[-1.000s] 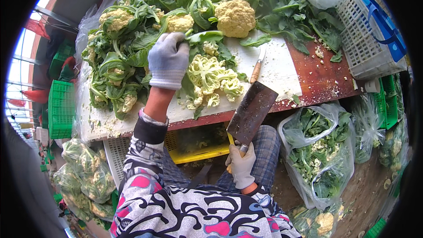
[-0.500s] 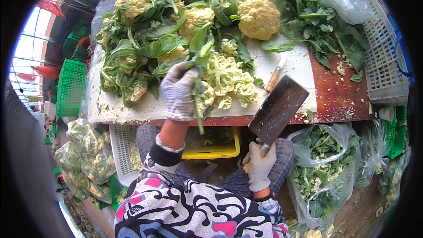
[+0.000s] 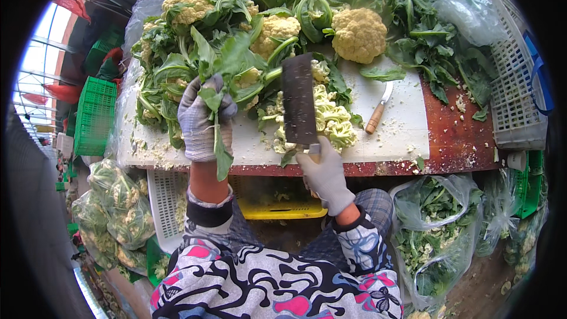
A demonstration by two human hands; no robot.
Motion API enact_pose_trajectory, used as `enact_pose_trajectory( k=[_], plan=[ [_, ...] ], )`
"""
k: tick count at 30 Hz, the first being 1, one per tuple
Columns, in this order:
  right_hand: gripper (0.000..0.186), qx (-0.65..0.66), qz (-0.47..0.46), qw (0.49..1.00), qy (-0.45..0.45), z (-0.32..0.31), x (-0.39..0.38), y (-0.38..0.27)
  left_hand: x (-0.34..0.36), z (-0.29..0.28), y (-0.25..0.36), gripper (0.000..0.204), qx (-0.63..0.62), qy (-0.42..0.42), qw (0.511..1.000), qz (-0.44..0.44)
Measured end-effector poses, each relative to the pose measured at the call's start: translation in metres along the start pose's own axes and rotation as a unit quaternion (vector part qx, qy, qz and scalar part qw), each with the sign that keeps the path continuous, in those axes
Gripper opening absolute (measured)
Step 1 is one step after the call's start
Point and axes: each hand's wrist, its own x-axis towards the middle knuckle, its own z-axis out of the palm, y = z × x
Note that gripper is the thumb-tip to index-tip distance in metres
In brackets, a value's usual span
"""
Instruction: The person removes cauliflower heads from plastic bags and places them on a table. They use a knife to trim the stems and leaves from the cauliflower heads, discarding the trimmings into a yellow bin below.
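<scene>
My left hand, in a striped glove, is closed around green cauliflower leaves, some standing up from the fist and one hanging below it. My right hand, in a pale glove, grips a cleaver by its handle. The dark, speckled blade stands upright over the cut cauliflower florets, hiding part of them. A leaf stalk from the left side reaches the blade's edge; whether they touch I cannot tell. Whole cauliflowers with leaves are heaped beyond my hands.
A small wooden-handled knife lies on the white board. Loose leaves and a white plastic crate are at the right. Below the red table edge sit a yellow crate and a bag of trimmings.
My right hand has raised the cleaver from near my knee up and left, over the florets. My left hand has shifted left, and the leaves in it now spread to the right.
</scene>
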Motion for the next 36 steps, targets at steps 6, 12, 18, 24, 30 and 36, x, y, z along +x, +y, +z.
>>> enact_pose_trajectory(
  k=[6, 12, 18, 24, 30, 36],
  plan=[
    [0.026, 0.321, -0.012, 0.915, 0.246, -0.032, -0.018, 0.023, -0.009, 0.15, -0.104, 0.018, 0.114, -0.161, 0.95, 0.241],
    [0.018, 0.363, -0.006, 0.845, 0.393, -0.064, -0.012, 0.038, -0.02, 0.188, -0.205, 0.037, 0.52, -0.239, 0.801, 0.176],
    [0.017, 0.386, 0.027, 0.834, 0.393, -0.079, -0.011, 0.032, -0.004, 0.099, -0.255, 0.045, 0.827, -0.21, 0.521, 0.027],
    [0.019, 0.374, 0.024, 0.847, 0.378, -0.072, -0.014, 0.029, -0.006, 0.098, -0.268, 0.035, 0.783, -0.236, 0.575, -0.028],
    [0.018, 0.374, 0.021, 0.847, 0.377, -0.078, -0.018, 0.027, -0.013, 0.092, -0.256, 0.031, 0.733, -0.227, 0.641, -0.026],
    [0.016, 0.392, 0.026, 0.845, 0.363, -0.072, -0.019, 0.017, 0.011, 0.088, -0.269, 0.04, 0.761, -0.107, 0.632, -0.097]
  ],
)
